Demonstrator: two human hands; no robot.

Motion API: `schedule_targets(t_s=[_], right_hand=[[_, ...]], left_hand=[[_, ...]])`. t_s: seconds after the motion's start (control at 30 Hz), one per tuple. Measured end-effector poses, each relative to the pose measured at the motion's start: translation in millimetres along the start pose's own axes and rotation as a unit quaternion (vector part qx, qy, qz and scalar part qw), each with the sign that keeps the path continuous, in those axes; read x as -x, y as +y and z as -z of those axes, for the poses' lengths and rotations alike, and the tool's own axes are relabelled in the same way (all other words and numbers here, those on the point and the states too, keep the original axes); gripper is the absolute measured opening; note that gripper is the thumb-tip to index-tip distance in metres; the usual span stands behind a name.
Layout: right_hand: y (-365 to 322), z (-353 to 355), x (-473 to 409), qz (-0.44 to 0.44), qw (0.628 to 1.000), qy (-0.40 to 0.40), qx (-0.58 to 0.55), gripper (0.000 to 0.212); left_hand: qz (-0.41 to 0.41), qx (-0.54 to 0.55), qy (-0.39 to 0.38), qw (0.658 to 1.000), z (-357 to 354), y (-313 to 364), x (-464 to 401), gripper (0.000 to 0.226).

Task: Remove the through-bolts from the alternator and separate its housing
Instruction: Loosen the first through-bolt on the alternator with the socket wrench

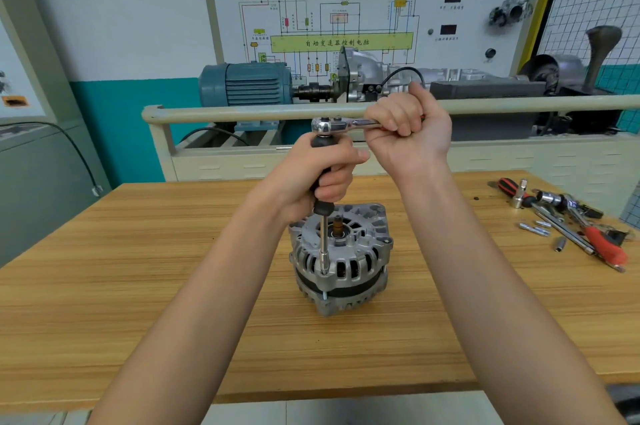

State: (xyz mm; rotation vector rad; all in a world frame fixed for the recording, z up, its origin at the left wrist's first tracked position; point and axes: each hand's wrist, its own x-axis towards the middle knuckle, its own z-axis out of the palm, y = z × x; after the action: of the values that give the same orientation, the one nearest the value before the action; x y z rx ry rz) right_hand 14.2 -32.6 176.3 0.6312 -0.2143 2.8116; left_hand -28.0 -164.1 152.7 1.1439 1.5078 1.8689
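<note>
Silver cast-aluminium alternator with a black middle band (341, 260) stands shaft-up on the light wood-grain tabletop (138, 286), about mid-table, well back from the near edge. Bare wood on all sides of it: wide open to the left, open strip in front, a clear gap to the right before the tool clutter.

Left hand (320, 170) wrapped tight around the black grip of the upright chrome extension bar (323, 241); the bar's socket end sits down on the alternator's near-left rim, touching the housing. Whether it is seated on a bolt head is too small to tell.

Right hand (407, 128) fisted closed around the handle of the chrome ratchet wrench (341, 125), which lies level on top of the extension, head over the left hand.

Both forearms reach in from the near edge, flanking the alternator.

Loose pile of red-and-black-handled tools, chrome sockets and bits (568, 220) lies near the table's right edge, well apart from the alternator.

Beige tubular rail (242, 113) runs across behind the table's far edge.
</note>
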Motion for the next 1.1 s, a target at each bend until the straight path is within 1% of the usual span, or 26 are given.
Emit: schedule_targets(t_s=[0.03, 0.1, 0.17, 0.2, 0.27, 0.33, 0.37, 0.4, 0.43, 0.47, 0.5, 0.57, 0.6, 0.67, 0.73, 0.77, 0.8, 0.87, 0.93, 0.97, 1.03, 1.1], right_hand=[[1, 0, 0, 0.002, 1.000, 0.000, -0.005, 0.056], [5, -1, 4, 0.043, 0.999, 0.001, 0.019, 0.057], [11, -5, 13, 0.107, 0.991, -0.010, 0.077, 0.056], [15, -7, 19, 0.142, 0.983, -0.025, 0.117, 0.056], [28, -11, 30, 0.220, 0.951, -0.086, 0.199, 0.049], [41, -12, 41, 0.316, 0.894, -0.153, 0.279, 0.037], [47, -12, 44, 0.356, 0.863, -0.176, 0.311, 0.032], [51, -12, 46, 0.379, 0.842, -0.191, 0.332, 0.031], [52, -12, 46, 0.384, 0.836, -0.197, 0.338, 0.031], [49, -12, 44, 0.371, 0.845, -0.199, 0.330, 0.031], [44, -12, 41, 0.340, 0.865, -0.196, 0.312, 0.034], [30, -12, 31, 0.249, 0.917, -0.168, 0.262, 0.045], [23, -11, 25, 0.201, 0.941, -0.142, 0.231, 0.048], [12, -6, 12, 0.109, 0.980, -0.087, 0.140, 0.049], [6, 0, 3, 0.040, 0.997, -0.050, 0.036, 0.049], [4, 2, 0, 0.025, 0.999, -0.042, 0.000, 0.050], [2, 3, -1, 0.024, 0.999, -0.036, -0.016, 0.051], [2, 3, 1, 0.049, 0.998, -0.027, -0.006, 0.055], [5, 1, 10, 0.096, 0.994, -0.031, 0.042, 0.058], [9, -1, 16, 0.125, 0.988, -0.041, 0.083, 0.058], [19, -4, 28, 0.198, 0.960, -0.087, 0.181, 0.054], [31, -7, 38, 0.270, 0.917, -0.146, 0.256, 0.041]], left_hand=[[0.002, -0.001, 0.002, 1.000, 0, 0, 0, 0.044], [0.000, -0.007, 0.044, 0.999, -2, 0, -2, 0.052], [-0.011, -0.017, 0.120, 0.993, -6, -3, -4, 0.058], [-0.017, -0.023, 0.163, 0.986, -8, -4, -5, 0.055], [-0.028, -0.037, 0.243, 0.969, -14, -7, -9, 0.047], [-0.040, -0.053, 0.298, 0.952, -20, -9, -12, 0.043], [-0.046, -0.058, 0.311, 0.948, -22, -10, -12, 0.042], [-0.050, -0.059, 0.313, 0.946, -23, -10, -13, 0.042], [-0.052, -0.059, 0.309, 0.948, -22, -10, -12, 0.042], [-0.053, -0.060, 0.301, 0.950, -22, -9, -11, 0.042], [-0.054, -0.061, 0.289, 0.954, -20, -9, -9, 0.042], [-0.062, -0.056, 0.252, 0.964, -13, -9, -6, 0.042], [-0.067, -0.044, 0.220, 0.972, -10, -8, -4, 0.043], [-0.060, -0.010, 0.130, 0.990, -4, -8, -1, 0.043], [-0.032, 0.003, 0.047, 0.998, -2, -6, 0, 0.041], [-0.021, -0.002, 0.030, 0.999, -3, -6, -1, 0.042], [-0.013, -0.009, 0.030, 0.999, -4, -6, -2, 0.046], [-0.006, -0.022, 0.063, 0.998, -5, -5, -4, 0.055], [-0.009, -0.027, 0.122, 0.992, -9, -5, -5, 0.057], [-0.012, -0.030, 0.160, 0.987, -12, -6, -6, 0.055], [-0.021, -0.039, 0.241, 0.970, -17, -9, -10, 0.047], [-0.038, -0.049, 0.300, 0.952, -21, -12, -12, 0.043]])
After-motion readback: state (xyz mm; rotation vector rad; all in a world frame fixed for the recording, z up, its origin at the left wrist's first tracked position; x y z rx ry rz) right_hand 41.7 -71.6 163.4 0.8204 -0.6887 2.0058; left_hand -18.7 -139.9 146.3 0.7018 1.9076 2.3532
